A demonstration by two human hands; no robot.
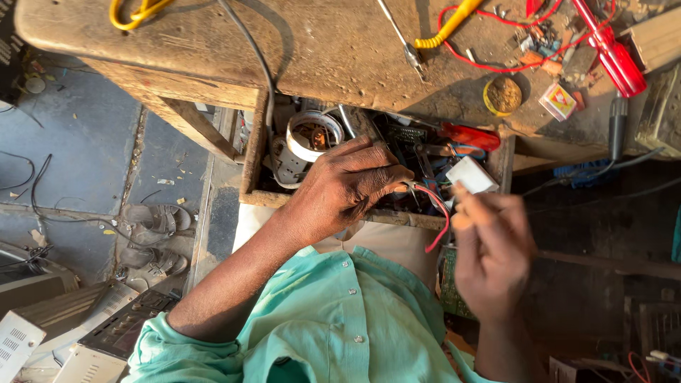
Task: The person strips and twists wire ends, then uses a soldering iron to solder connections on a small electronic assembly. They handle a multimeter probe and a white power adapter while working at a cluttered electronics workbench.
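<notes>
My left hand (347, 188) reaches over the open wooden drawer (253, 152) under the workbench. Its fingers are closed on a thin metal tool tip and a red wire (441, 213) that loops down toward my lap. My right hand (489, 248), blurred by motion, is just to the right and pinches a small white plastic block (472, 174) between thumb and fingers. The two hands are close together, with the white block next to the wire end. I wear a light green shirt.
The drawer holds a white round motor part (308, 138), a red-handled screwdriver (468, 135) and loose parts. On the worn bench (319, 50) lie a red screwdriver (613, 57), a yellow coiled cord (447, 28), a small tin (504, 96) and a matchbox (559, 101). Sandals (156, 220) and electronic units (42, 333) lie on the floor at left.
</notes>
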